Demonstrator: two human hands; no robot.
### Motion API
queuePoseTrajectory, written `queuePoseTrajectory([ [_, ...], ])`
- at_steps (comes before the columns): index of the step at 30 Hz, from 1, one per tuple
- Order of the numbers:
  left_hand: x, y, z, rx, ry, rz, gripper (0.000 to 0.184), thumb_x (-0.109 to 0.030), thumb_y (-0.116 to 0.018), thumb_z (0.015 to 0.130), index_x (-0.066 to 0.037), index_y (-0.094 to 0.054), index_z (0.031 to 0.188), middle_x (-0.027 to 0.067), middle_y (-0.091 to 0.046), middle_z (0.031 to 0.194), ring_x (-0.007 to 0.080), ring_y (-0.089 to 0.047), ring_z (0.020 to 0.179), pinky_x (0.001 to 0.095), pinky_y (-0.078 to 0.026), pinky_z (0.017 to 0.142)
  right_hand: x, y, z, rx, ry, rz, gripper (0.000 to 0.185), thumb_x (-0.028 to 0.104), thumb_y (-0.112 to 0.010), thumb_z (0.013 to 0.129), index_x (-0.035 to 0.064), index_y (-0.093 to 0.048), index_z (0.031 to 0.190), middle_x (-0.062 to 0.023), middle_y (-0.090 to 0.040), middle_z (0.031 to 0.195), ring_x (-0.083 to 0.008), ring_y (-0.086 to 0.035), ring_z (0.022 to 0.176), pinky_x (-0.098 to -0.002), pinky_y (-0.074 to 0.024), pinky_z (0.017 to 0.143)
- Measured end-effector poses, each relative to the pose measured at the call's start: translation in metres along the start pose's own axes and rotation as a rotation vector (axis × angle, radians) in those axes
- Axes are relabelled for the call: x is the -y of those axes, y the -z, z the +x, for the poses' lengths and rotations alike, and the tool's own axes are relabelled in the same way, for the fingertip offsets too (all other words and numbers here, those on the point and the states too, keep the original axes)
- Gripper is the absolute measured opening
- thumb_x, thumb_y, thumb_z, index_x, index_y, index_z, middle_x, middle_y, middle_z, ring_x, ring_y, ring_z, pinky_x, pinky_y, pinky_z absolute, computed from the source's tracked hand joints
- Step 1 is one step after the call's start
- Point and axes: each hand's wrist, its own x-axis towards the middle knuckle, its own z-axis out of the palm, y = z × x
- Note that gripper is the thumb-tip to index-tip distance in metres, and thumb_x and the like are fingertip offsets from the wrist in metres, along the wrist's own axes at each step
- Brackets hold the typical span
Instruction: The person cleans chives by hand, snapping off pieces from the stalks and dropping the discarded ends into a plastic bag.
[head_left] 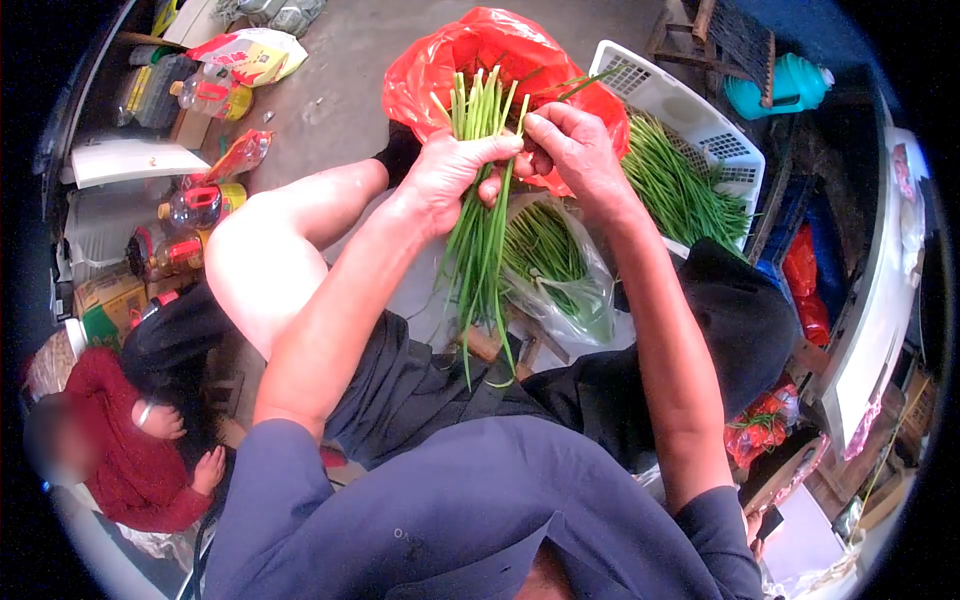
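A bunch of long green stalks (480,235) is gripped in my left hand (450,178), pale cut ends up and thin leaves hanging down over my lap. Close beside it on the right, my right hand (575,150) pinches the upper part of a single stalk between thumb and fingers. Behind both hands stands an open red plastic bag (425,75), with dark bits inside. Below my right hand, a clear plastic bag (590,315) holds more green stalks. A white slotted basket (735,150) at the right holds a large pile of the same stalks (680,185).
At the left are bottles with red caps (212,95) and a white board (135,160). Another person in a red sweater (135,450) sits at the lower left. A teal jug (790,85) and a wooden chair (735,45) stand at the upper right.
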Motion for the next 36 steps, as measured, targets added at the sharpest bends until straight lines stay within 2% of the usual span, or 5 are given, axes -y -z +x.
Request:
queuePoseTrajectory([
  [8,0.0,0.0,0.0,-0.099,-0.059,0.079,0.012,-0.01,-0.061,0.08,-0.002,-0.062,0.089,0.0069,-0.065,0.071,0.0079,-0.047,0.043,0.0196,-0.036,0.041,-0.01,-0.003,0.004,0.015,0.099,-0.159,0.024,0.02,-0.054,0.092,-0.0018,-0.061,0.087,-0.0044,-0.063,0.07,-0.0094,-0.058,0.061,-0.0269,-0.0465,0.055],
  [21,-0.011,0.0,-0.004,-0.103,-0.02,0.206,0.01,-0.012,-0.058,0.078,-0.003,-0.063,0.08,0.0066,-0.063,0.066,0.0072,-0.045,0.042,0.0194,-0.033,0.04,0.001,0.005,0.002,0.029,0.064,-0.271,0.024,0.021,-0.056,0.086,-0.0032,-0.061,0.083,-0.0061,-0.059,0.067,-0.0121,-0.057,0.061,-0.0296,-0.0472,0.055],
  [30,-0.009,0.006,-0.006,-0.092,0.029,0.167,0.01,-0.012,-0.058,0.078,-0.003,-0.061,0.079,0.0064,-0.062,0.065,0.0069,-0.044,0.041,0.0201,-0.033,0.04,-0.009,0.01,0.012,-0.126,0.124,-0.321,0.022,0.018,-0.056,0.084,-0.0032,-0.062,0.083,-0.0078,-0.06,0.066,-0.0131,-0.058,0.06,-0.0297,-0.0475,0.057],
  [34,-0.012,0.008,-0.009,-0.089,0.054,0.146,0.01,-0.013,-0.058,0.079,-0.003,-0.06,0.079,0.0063,-0.062,0.067,0.0068,-0.043,0.041,0.0202,-0.034,0.041,-0.015,0.021,0.026,-0.267,0.103,-0.184,0.021,0.018,-0.056,0.085,-0.0019,-0.064,0.083,-0.0063,-0.062,0.067,-0.0118,-0.059,0.061,-0.0287,-0.0476,0.057],
  [36,-0.013,0.012,-0.009,-0.09,0.106,-0.014,0.007,-0.009,-0.058,0.077,-0.002,-0.06,0.077,0.0072,-0.062,0.066,0.0076,-0.044,0.041,0.0217,-0.035,0.042,-0.02,0.03,0.035,-0.369,0.09,-0.135,0.022,0.02,-0.057,0.086,-0.001,-0.065,0.083,-0.0046,-0.062,0.068,-0.0112,-0.058,0.059,-0.0268,-0.0471,0.056],
])
